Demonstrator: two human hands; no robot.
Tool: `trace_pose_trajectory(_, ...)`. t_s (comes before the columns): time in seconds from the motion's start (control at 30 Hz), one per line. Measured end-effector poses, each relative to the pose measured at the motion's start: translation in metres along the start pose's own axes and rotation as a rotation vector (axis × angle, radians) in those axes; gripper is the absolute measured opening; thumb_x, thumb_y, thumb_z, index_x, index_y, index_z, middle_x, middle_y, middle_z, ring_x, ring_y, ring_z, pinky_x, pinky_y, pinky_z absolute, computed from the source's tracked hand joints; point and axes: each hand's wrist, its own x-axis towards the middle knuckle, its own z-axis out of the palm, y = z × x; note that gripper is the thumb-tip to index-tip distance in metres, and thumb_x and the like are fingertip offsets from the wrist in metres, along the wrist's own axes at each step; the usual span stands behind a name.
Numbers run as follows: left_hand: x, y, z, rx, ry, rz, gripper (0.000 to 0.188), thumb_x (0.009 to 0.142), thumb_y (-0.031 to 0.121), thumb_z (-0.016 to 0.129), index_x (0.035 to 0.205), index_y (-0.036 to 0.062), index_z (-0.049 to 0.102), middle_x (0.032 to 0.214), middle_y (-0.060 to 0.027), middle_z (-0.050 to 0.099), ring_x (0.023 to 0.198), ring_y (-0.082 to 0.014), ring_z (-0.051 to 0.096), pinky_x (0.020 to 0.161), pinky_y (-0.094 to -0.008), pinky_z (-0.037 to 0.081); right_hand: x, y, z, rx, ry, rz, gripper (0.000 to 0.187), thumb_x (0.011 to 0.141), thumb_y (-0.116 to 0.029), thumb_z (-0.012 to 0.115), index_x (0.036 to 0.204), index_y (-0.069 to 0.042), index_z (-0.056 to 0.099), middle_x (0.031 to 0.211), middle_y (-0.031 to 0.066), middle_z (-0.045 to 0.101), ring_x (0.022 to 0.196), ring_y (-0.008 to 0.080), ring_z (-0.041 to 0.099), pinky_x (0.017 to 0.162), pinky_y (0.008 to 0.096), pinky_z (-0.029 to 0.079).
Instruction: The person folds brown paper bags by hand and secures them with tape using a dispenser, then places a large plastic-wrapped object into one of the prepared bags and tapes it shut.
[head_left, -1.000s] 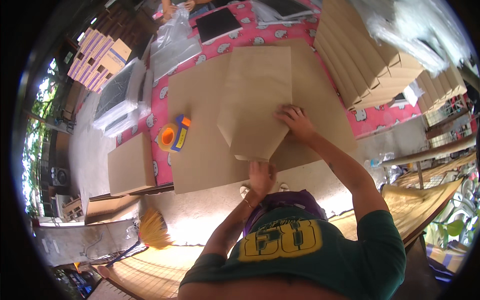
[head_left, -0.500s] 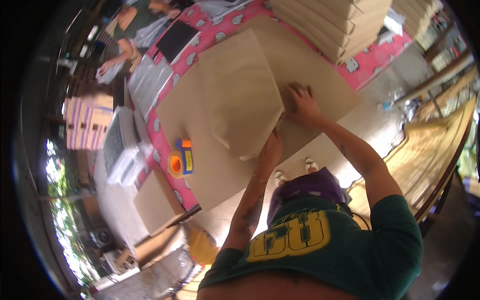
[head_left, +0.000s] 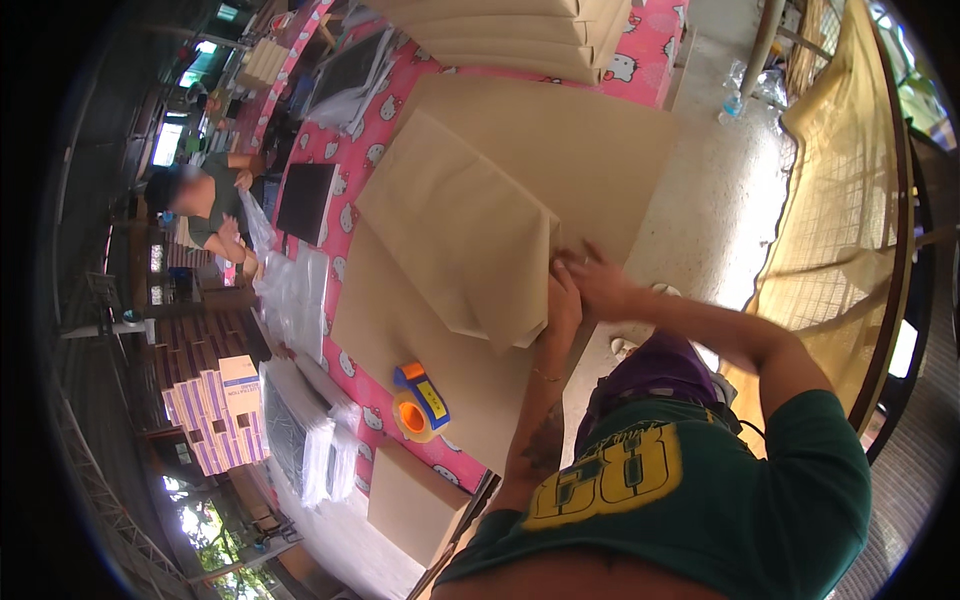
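Note:
A flat package wrapped in brown paper (head_left: 450, 220) lies slantwise on a larger brown sheet (head_left: 600, 130). At its near right end the paper is folded into a pointed flap. My left hand (head_left: 566, 303) is closed on the paper at that end, thumb side up against the fold. Right beside it, my right hand (head_left: 600, 285) pinches the same folded edge, one finger raised and a little blurred. The two hands touch or nearly so. A blue and orange tape dispenser (head_left: 432, 398) with a roll of tape rests on the sheet, left of my hands.
A stack of brown wrapped packages (head_left: 510, 40) stands at the far side of the pink patterned table cover (head_left: 335, 180). Along the left lie a black panel (head_left: 308, 203), clear plastic bags (head_left: 300, 290) and a cardboard box (head_left: 415, 505). Another person (head_left: 215, 205) handles plastic at the left.
My right hand has moved from lying spread on the sheet to the package's folded end, beside my left hand. The view has turned, and the other person now shows more fully.

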Motion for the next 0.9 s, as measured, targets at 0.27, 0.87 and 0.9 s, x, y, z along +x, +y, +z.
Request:
trace_pose_trajectory(0.27, -0.015, -0.124, 0.025, 1.219, -0.046, 0.605, 0.035, 0.097, 0.018, 0.05, 0.122, -0.0051, 0.059, 0.117, -0.0243, 0.062, 0.11, -0.0346, 0.06, 0.099, -0.0439, 0.045, 0.015, 0.032, -0.023, 0.001, 0.313, -0.03, 0.055, 0.089, -0.034, 0.058, 0.14, -0.013, 0.052, 0.146, 0.0045, 0.05, 0.141, 0.026, 0.038, 0.119, 0.0594, 0.015)
trace_pose_trajectory(0.87, -0.013, -0.088, 0.035, -0.071, 0.134, 0.347, 0.02, 0.095, 0.01, 0.052, 0.107, -0.0051, 0.058, 0.1, -0.0208, 0.061, 0.096, -0.0372, 0.059, 0.086, -0.0463, 0.047, 0.065, 0.028, -0.079, 1.496, -0.102, 0.564, 0.063, 0.096, -0.058, 0.053, 0.109, 0.001, 0.068, 0.098, 0.0117, 0.072, 0.088, 0.0216, 0.069, 0.079, 0.038, 0.054)
trace_pose_trajectory(0.9, -0.015, -0.092, 0.03, -0.079, 0.091, 0.323, 0.02, 0.094, 0.01, 0.052, 0.107, -0.0052, 0.057, 0.099, -0.0213, 0.06, 0.095, -0.0383, 0.059, 0.086, -0.0459, 0.047, 0.069, 0.024, -0.082, 1.467, -0.105, 0.561, 0.063, 0.096, -0.058, 0.053, 0.109, 0.001, 0.067, 0.099, 0.0121, 0.072, 0.086, 0.0215, 0.069, 0.078, 0.0371, 0.055)
